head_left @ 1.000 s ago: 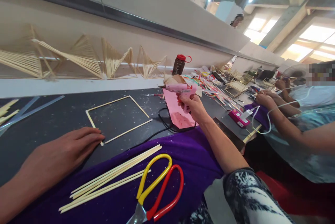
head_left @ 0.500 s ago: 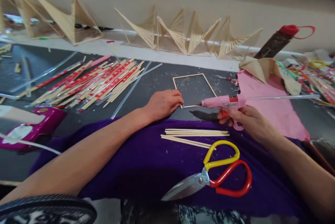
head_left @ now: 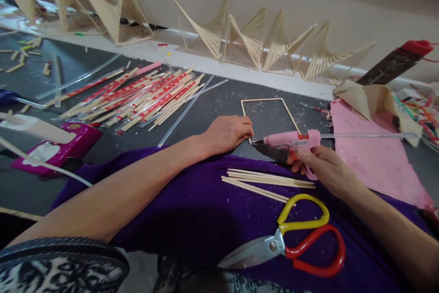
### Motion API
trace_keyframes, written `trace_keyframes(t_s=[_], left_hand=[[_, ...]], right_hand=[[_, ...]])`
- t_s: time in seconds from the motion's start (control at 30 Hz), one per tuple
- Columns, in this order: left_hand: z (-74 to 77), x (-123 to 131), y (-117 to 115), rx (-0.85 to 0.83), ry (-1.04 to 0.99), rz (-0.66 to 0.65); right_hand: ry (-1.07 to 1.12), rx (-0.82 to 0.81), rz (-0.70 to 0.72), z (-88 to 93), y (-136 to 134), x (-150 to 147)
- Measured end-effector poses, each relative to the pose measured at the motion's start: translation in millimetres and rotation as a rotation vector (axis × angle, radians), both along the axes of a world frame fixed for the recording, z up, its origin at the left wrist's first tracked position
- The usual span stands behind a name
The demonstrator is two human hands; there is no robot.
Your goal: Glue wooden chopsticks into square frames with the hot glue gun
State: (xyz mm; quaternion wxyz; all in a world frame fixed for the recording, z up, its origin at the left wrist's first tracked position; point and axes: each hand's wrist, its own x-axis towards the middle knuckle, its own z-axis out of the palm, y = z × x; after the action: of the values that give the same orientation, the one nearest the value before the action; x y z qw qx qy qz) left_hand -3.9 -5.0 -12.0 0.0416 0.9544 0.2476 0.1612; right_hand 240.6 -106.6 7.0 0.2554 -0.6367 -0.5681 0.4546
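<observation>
A thin four-sided frame of wooden sticks [head_left: 262, 99] lies flat on the dark tabletop. At its near left corner my left hand [head_left: 231, 133] has its fingers pinched on the frame. My right hand [head_left: 318, 162] is wrapped round a pink hot glue gun [head_left: 284, 139] with a clear glue stick [head_left: 366, 135] out of its back. The nozzle is at that same corner, close to my left fingertips. Several loose wooden sticks [head_left: 270, 178] lie on purple cloth [head_left: 192, 197] below my hands. Scissors [head_left: 274, 245] with one yellow and one red handle rest nearer to me.
A pile of chopsticks in red-marked wrappers [head_left: 154, 96] lies left of the frame. Finished stick models [head_left: 206, 32] stand along the wall. A magenta device [head_left: 65, 146] sits at left, pink cloth [head_left: 373, 160] at right, with a dark red-capped bottle [head_left: 394, 64] behind.
The glue gun's nozzle has come left along the near stick to the corner at my left fingertips. My left hand keeps its pinch. The whole view has shifted and tilted slightly.
</observation>
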Motion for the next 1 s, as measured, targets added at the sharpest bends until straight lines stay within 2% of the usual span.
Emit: trace_keyframes(t_s=[0.57, 1.0], left_hand=[[2.9, -0.4, 6.5, -0.091, -0.001, -0.002], [3.5, 0.4, 4.7, -0.077, -0.003, 0.012]], right_hand=[[-0.237, 0.011, -0.045, -0.3, 1.0, -3.6], [-0.22, 0.046, -0.064, 1.2, 0.3, -11.2]])
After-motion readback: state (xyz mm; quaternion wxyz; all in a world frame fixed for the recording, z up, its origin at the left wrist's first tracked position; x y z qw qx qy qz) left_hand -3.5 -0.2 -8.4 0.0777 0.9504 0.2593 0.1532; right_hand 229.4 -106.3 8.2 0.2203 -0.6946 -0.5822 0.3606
